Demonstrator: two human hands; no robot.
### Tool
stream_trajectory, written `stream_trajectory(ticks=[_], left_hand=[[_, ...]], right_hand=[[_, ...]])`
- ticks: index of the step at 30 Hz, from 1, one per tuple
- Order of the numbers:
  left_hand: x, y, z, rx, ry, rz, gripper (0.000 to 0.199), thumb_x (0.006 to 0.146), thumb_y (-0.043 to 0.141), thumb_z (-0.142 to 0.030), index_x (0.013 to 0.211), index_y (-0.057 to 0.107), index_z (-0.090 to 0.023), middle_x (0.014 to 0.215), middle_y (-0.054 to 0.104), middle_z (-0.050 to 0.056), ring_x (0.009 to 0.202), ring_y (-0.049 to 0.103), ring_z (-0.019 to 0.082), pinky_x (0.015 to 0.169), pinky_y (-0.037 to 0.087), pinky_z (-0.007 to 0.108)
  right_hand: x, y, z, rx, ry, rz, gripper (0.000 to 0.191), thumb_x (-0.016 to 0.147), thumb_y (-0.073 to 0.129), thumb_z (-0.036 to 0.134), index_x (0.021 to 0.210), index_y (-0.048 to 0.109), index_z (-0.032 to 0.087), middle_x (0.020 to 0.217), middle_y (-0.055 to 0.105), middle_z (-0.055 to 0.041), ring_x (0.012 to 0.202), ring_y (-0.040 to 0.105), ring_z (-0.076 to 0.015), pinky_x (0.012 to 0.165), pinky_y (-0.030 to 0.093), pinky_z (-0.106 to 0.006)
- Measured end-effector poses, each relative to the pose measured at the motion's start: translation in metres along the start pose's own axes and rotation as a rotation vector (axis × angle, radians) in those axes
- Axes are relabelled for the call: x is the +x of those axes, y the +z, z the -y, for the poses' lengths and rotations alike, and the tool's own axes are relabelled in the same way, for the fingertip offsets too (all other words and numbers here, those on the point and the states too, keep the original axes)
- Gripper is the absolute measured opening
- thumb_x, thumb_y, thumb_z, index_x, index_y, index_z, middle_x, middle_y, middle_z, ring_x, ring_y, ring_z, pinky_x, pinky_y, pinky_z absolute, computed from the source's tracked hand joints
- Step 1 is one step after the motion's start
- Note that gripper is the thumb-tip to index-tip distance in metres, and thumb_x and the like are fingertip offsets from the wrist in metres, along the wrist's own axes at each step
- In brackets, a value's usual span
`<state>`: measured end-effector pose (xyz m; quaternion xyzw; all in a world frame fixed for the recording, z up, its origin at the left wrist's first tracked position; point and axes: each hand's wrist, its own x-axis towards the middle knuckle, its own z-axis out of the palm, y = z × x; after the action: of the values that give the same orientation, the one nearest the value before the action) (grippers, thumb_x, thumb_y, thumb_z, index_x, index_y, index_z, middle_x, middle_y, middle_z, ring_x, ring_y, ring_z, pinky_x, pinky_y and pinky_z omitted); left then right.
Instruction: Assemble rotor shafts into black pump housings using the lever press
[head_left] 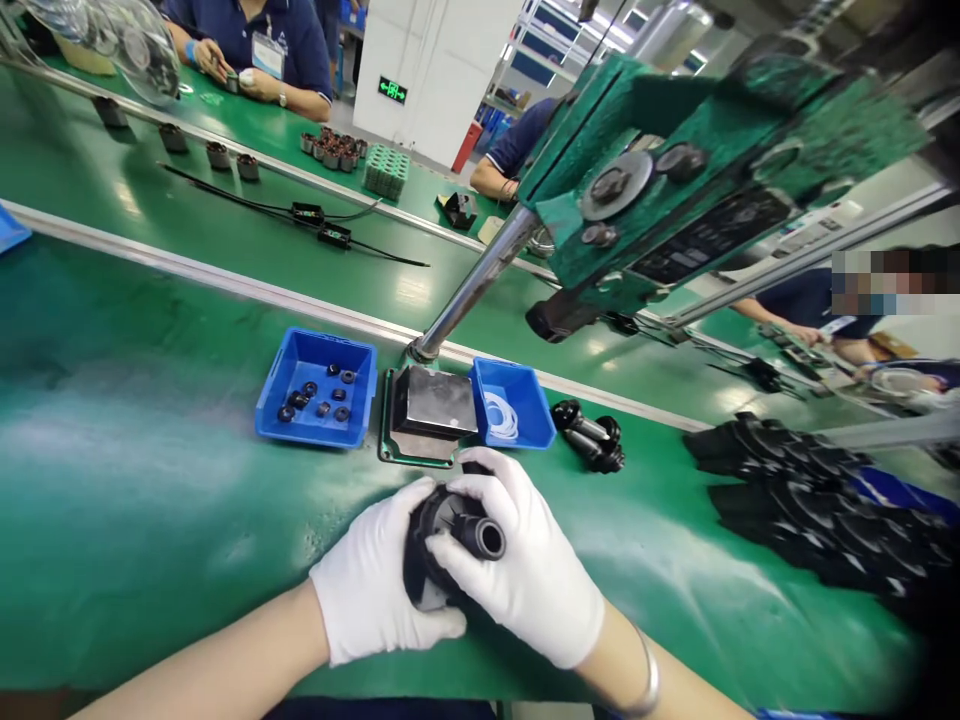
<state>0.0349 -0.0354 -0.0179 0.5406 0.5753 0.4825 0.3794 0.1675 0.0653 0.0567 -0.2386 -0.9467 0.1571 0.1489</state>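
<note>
Both my hands wear white gloves and hold a black plastic pump housing [431, 540] with a short round pipe stub [489, 538] pointing toward me. My left hand [375, 580] wraps the housing's left side, its thumb below. Over the top and right side curl the fingers of my right hand [517, 560], near the stub. Just beyond the hands stands a metal block [435, 402] on the base plate of a press. Part of the housing is hidden behind my fingers.
A blue bin [274, 415] holds several small black rings; another blue bin [536, 420] holds white rings. Black shafted parts [592, 435] lie right of it. Many black housings [810, 510] are piled farther right. The green press head [675, 180] overhangs the bench. Co-workers sit across the conveyor.
</note>
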Motion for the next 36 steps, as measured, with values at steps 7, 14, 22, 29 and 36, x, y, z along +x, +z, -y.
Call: stream_trajectory(ticks=[7, 14, 22, 29, 36], left_hand=[[-0.002, 0.0, 0.003, -0.066, -0.018, -0.007, 0.097, 0.054, 0.08, -0.026, 0.138, 0.032, -0.022, 0.137, 0.052, 0.013, 0.123, 0.054, 0.036, 0.103, 0.048, 0.049], [-0.001, 0.003, 0.009, -0.102, 0.01, 0.005, 0.119, 0.053, 0.082, -0.028, 0.146, 0.009, -0.02, 0.138, 0.05, 0.015, 0.125, 0.054, 0.034, 0.109, 0.043, 0.047], [-0.002, 0.004, 0.013, -0.064, 0.063, -0.019, 0.117, 0.055, 0.083, -0.031, 0.146, 0.01, -0.02, 0.137, 0.05, 0.015, 0.123, 0.055, 0.034, 0.106, 0.045, 0.047], [0.003, 0.007, 0.012, 0.092, 0.345, -0.045, 0.094, 0.059, 0.073, -0.015, 0.14, 0.027, -0.027, 0.137, 0.043, 0.011, 0.127, 0.05, 0.03, 0.106, 0.045, 0.046], [-0.001, 0.012, 0.001, 0.2, 0.331, -0.118, 0.087, 0.06, 0.067, -0.009, 0.138, 0.033, -0.025, 0.134, 0.049, 0.012, 0.125, 0.052, 0.031, 0.107, 0.044, 0.05]], right_hand=[[0.003, 0.0, 0.001, -0.008, -0.015, 0.023, 0.03, 0.082, 0.065, 0.033, 0.106, 0.053, 0.019, 0.121, 0.048, -0.0165, 0.111, 0.053, -0.0319, 0.089, 0.053, -0.051], [0.002, 0.005, -0.006, 0.039, -0.057, 0.02, 0.034, 0.08, 0.067, 0.033, 0.108, 0.053, 0.018, 0.122, 0.046, -0.0164, 0.114, 0.052, -0.033, 0.09, 0.053, -0.051], [0.001, 0.007, -0.008, 0.052, -0.066, 0.006, 0.035, 0.081, 0.066, 0.034, 0.109, 0.052, 0.016, 0.121, 0.046, -0.0173, 0.114, 0.051, -0.0332, 0.091, 0.052, -0.052], [0.001, 0.011, -0.005, 0.097, -0.061, -0.067, 0.036, 0.08, 0.065, 0.029, 0.111, 0.052, 0.016, 0.115, 0.05, -0.016, 0.112, 0.053, -0.0314, 0.093, 0.052, -0.051], [-0.002, 0.007, -0.013, 0.133, -0.105, -0.114, 0.067, 0.073, 0.073, 0.038, 0.128, 0.045, 0.013, 0.122, 0.052, -0.0188, 0.114, 0.055, -0.0325, 0.095, 0.052, -0.049]])
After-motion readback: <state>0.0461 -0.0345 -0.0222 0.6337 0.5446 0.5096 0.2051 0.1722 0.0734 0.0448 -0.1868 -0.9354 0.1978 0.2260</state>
